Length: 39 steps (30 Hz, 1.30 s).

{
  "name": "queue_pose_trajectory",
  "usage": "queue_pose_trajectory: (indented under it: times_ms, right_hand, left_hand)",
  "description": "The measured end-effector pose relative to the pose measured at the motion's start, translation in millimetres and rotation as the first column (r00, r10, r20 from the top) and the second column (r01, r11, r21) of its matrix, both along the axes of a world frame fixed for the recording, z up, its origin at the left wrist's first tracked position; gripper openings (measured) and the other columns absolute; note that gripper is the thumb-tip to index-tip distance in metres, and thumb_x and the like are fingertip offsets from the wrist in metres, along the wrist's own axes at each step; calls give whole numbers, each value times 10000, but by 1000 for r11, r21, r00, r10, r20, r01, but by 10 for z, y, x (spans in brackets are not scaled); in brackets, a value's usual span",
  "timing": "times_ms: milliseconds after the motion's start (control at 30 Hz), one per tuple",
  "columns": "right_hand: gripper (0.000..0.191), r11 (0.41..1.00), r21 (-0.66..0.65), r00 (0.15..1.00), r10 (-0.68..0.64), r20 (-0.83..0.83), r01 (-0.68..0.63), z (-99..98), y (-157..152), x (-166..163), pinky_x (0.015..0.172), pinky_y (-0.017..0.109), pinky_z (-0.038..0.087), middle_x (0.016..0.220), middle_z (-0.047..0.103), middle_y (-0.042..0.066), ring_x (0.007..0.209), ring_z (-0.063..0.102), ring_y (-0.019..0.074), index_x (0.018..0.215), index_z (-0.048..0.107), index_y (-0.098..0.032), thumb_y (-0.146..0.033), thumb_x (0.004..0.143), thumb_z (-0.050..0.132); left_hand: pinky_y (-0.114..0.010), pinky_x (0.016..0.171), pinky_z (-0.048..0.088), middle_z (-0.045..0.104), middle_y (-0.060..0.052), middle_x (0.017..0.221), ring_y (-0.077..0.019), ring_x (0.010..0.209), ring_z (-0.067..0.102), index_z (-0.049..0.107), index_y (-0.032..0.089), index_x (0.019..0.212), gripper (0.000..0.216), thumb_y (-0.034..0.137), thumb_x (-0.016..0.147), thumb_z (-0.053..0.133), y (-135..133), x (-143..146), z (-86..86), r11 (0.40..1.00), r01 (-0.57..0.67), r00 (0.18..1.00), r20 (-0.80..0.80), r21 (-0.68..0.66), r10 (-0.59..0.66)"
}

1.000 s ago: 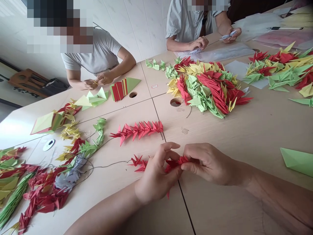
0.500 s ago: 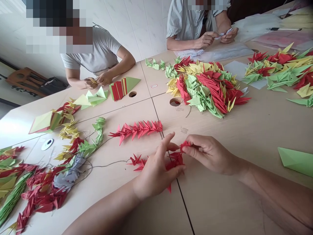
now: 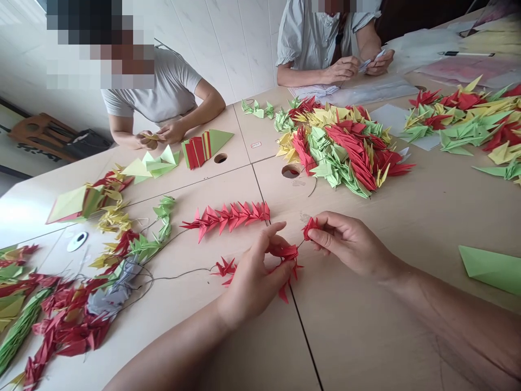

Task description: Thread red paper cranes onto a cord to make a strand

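Your right hand (image 3: 348,241) pinches a small red folded-paper piece (image 3: 310,228) between thumb and fingers; the piece sits at the fingertips, on the side facing your other hand. A short dark thread (image 3: 301,243) runs from it down to the red paper bunch (image 3: 290,252) at your left hand (image 3: 250,279). That hand curls loosely, gripping the bunch between thumb and fingers, with red points hanging below the thumb. The small piece is just beyond the left fingertips, in the gap between your two hands.

On the far side of the left hand, more red points (image 3: 223,267) show, and a dark cord (image 3: 183,276) trails from them leftward over the pale table (image 3: 427,217). Just ahead of that hand lies a row of red folded pieces (image 3: 230,218). Near your right forearm is a green paper sheet (image 3: 490,270).

Farther ahead sits a heaped pile of red, green and yellow folded paper (image 3: 350,146). To your left lie a tangled multicoloured garland (image 3: 81,328) and a white ring (image 3: 73,244).

Across the table, a person in a grey shirt (image 3: 166,87) handles yellow paper; another in a pale blouse (image 3: 303,43) holds whitish paper.
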State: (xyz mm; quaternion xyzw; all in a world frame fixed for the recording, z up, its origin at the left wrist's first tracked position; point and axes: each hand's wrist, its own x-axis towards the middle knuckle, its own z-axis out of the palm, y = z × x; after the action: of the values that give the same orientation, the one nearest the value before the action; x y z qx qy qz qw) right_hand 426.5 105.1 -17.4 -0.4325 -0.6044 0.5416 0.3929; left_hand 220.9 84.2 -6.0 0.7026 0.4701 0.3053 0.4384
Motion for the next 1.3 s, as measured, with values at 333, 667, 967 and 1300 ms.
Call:
queue_pose_trajectory:
  times_ms: [333,667,967,1300]
  right_hand:
    - [287,967,-117,972,218,-88,-227,102,-3,-11,567,243,422,702,512,-13,620,461,106,783,591,-190,-464,869,588]
    - [175,947,-24,947,319,-51,-320,38,-29,-32,825,325,506,1000,644,46,943,611,166,892,680,-195,-359,863,628]
    - [144,960,41,960,279,-34,-277,46,-57,-47,784,294,541,937,695,32,878,653,153,882,709,-205,-323,863,630]
    - [115,962,146,973,225,58,-231,80,-69,-44,797,266,538,922,714,25,882,662,144,883,720,-200,-266,866,628]
  left_hand:
    - [-308,843,515,620,-19,992,-156,967,626,401,281,1291,563,59,801,566,-51,-22,-64,984,20,998,-68,177,-8]
    - [-299,777,535,641,-72,973,-170,902,617,370,210,1359,537,39,860,468,-30,-9,-76,778,202,965,-256,595,-55]
    - [-273,840,551,577,-114,1183,-168,1057,616,322,230,1417,607,-2,873,459,-20,-14,-54,750,173,981,-180,639,-72]
    - [-276,863,546,538,-116,1222,-164,1092,590,361,221,1379,580,-18,859,455,-17,-7,-35,780,145,978,-210,609,-18]
